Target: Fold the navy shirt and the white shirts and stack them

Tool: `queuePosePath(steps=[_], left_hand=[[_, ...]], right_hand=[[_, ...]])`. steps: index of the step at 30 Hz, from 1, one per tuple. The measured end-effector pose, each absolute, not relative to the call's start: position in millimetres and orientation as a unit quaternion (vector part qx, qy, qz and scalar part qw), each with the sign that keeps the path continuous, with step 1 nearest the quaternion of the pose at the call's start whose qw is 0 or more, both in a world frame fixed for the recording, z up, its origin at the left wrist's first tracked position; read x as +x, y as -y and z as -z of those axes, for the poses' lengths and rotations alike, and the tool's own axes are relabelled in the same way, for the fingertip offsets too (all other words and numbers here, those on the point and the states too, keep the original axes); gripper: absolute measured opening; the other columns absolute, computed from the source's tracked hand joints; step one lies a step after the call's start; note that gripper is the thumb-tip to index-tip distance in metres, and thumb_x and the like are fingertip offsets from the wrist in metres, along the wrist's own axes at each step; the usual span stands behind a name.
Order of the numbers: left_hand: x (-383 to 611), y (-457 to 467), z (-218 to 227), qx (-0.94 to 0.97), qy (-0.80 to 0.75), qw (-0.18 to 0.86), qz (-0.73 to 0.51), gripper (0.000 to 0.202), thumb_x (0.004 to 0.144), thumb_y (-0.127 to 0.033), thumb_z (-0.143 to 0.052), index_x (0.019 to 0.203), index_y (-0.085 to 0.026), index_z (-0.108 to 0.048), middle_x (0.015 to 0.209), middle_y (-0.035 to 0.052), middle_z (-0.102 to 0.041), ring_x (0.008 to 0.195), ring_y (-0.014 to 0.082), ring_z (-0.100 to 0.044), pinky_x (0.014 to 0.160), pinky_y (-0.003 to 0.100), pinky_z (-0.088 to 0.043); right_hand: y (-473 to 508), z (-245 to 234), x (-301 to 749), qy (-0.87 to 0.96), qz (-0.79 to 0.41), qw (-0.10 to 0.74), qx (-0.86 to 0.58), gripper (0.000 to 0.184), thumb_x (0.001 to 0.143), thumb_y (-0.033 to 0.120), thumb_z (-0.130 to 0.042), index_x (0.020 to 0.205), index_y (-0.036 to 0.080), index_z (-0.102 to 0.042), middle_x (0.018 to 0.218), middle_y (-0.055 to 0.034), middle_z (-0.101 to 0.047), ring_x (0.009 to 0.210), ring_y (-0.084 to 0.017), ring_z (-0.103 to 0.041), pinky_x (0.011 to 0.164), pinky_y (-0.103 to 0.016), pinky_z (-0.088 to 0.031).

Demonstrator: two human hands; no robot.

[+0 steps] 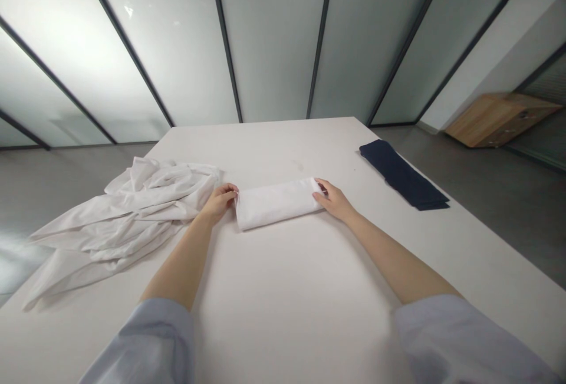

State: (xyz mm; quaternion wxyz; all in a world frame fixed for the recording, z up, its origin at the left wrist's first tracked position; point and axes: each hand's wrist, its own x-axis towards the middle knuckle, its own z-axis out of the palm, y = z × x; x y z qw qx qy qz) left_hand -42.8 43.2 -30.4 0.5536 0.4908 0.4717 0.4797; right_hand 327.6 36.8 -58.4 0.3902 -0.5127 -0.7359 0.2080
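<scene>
Crumpled white fabric [150, 207] is lying left of our left hand [220, 201], which is pinching one end of the folded white cloth [278, 202]. Between our hands, we are apparently steadying its folds, the next move calling for even hold; our right hand [336, 201] is clasping the other end, navy fabric [402, 174] lying farther right.

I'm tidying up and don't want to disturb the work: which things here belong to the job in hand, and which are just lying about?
In hand:
folded cloth, gripped at its ends by the left hand and right hand
table, beneath it

Lying about, apparently:
white heap (might belong; can't tell)
navy cloth
cabinet
</scene>
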Motion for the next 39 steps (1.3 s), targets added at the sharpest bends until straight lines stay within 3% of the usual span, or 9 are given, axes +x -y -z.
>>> queuePosePath(steps=[5, 10, 13, 16, 20, 24, 30, 36, 39], left_hand=[[-42, -49, 38, 0.467, -0.496, 0.495, -0.54, 0.02, 0.058, -0.022, -0.063, 0.069, -0.021, -0.045, 0.058, -0.0065, -0.046, 0.052, 0.0092, -0.044, 0.05, 0.022, -0.032], [-40, -46, 32, 0.465, -0.622, 0.238, -0.583, 0.011, 0.069, -0.023, -0.053, 0.069, -0.023, -0.042, 0.061, -0.0039, -0.042, 0.063, 0.0136, -0.047, 0.06, 0.026, -0.04], [-20, -32, 18, 0.59, -0.618, 0.135, -0.501, 0.005, 0.076, -0.025, -0.052, 0.079, -0.021, -0.052, 0.075, 0.0021, -0.055, 0.08, 0.0195, -0.055, 0.076, 0.031, -0.044], [14, -13, 10, 0.749, -0.556, 0.093, -0.348, 0.023, 0.083, -0.034, -0.053, 0.098, -0.019, -0.061, 0.104, 0.0109, -0.063, 0.105, 0.0272, -0.056, 0.096, 0.041, -0.041], [46, -1, 21, 0.789, -0.593, 0.049, -0.153, 0.056, 0.092, -0.053, -0.042, 0.134, -0.018, -0.05, 0.14, 0.0175, -0.05, 0.131, 0.035, -0.042, 0.107, 0.053, -0.03], [40, -16, 35, 0.811, -0.579, 0.037, -0.073, 0.064, 0.095, -0.058, -0.031, 0.147, -0.021, -0.036, 0.152, 0.0135, -0.039, 0.141, 0.0316, -0.032, 0.113, 0.052, -0.023], [23, -39, 36, 0.851, -0.518, 0.009, -0.088, 0.066, 0.09, -0.059, -0.044, 0.145, -0.024, -0.042, 0.151, 0.0108, -0.042, 0.141, 0.0293, -0.033, 0.117, 0.047, -0.019], [28, -37, 43, 0.741, -0.637, -0.015, -0.212, 0.082, 0.077, -0.055, -0.066, 0.143, -0.013, -0.041, 0.15, 0.0215, -0.038, 0.142, 0.0375, -0.027, 0.115, 0.054, -0.019], [19, -41, 53, 0.683, -0.664, 0.018, -0.303, 0.076, 0.076, -0.046, -0.069, 0.139, -0.012, -0.042, 0.144, 0.0234, -0.044, 0.138, 0.0374, -0.035, 0.112, 0.054, -0.027]], right_hand=[[-36, 59, 328, 0.736, -0.204, 0.383, -0.52, 0.047, 0.085, 0.038, -0.056, 0.13, 0.022, -0.055, 0.12, -0.0097, -0.066, 0.103, -0.025, -0.064, 0.089, -0.041, -0.053], [-34, 56, 325, 0.757, -0.117, 0.399, -0.504, 0.05, 0.086, 0.037, -0.054, 0.133, 0.019, -0.051, 0.131, -0.0155, -0.056, 0.118, -0.029, -0.055, 0.098, -0.047, -0.048], [-31, 49, 320, 0.78, -0.023, 0.404, -0.477, 0.053, 0.087, 0.036, -0.053, 0.137, 0.019, -0.047, 0.144, -0.0166, -0.044, 0.134, -0.031, -0.04, 0.111, -0.051, -0.034], [-27, 45, 311, 0.817, 0.009, 0.346, -0.461, 0.051, 0.091, 0.036, -0.05, 0.139, 0.021, -0.047, 0.151, -0.0129, -0.039, 0.139, -0.03, -0.033, 0.114, -0.051, -0.029], [-23, 44, 299, 0.85, 0.011, 0.193, -0.491, 0.047, 0.096, 0.035, -0.04, 0.136, 0.016, -0.054, 0.149, -0.0132, -0.044, 0.141, -0.03, -0.032, 0.112, -0.047, -0.03], [-21, 32, 289, 0.844, 0.011, 0.085, -0.529, 0.047, 0.098, 0.037, -0.036, 0.134, 0.016, -0.057, 0.142, -0.0133, -0.052, 0.132, -0.028, -0.043, 0.109, -0.041, -0.033], [-33, -7, 271, 0.829, -0.005, 0.015, -0.559, 0.035, 0.09, 0.046, -0.051, 0.097, 0.021, -0.074, 0.111, -0.0119, -0.068, 0.111, -0.027, -0.057, 0.096, -0.035, -0.04], [-47, -8, 245, 0.809, -0.097, 0.048, -0.578, 0.047, 0.084, 0.044, -0.058, 0.124, 0.02, -0.059, 0.13, -0.0101, -0.061, 0.114, -0.026, -0.058, 0.093, -0.033, -0.043], [-53, -5, 238, 0.771, -0.127, 0.034, -0.623, 0.058, 0.077, 0.05, -0.063, 0.127, 0.021, -0.056, 0.132, -0.0117, -0.06, 0.115, -0.028, -0.058, 0.087, -0.033, -0.046]])
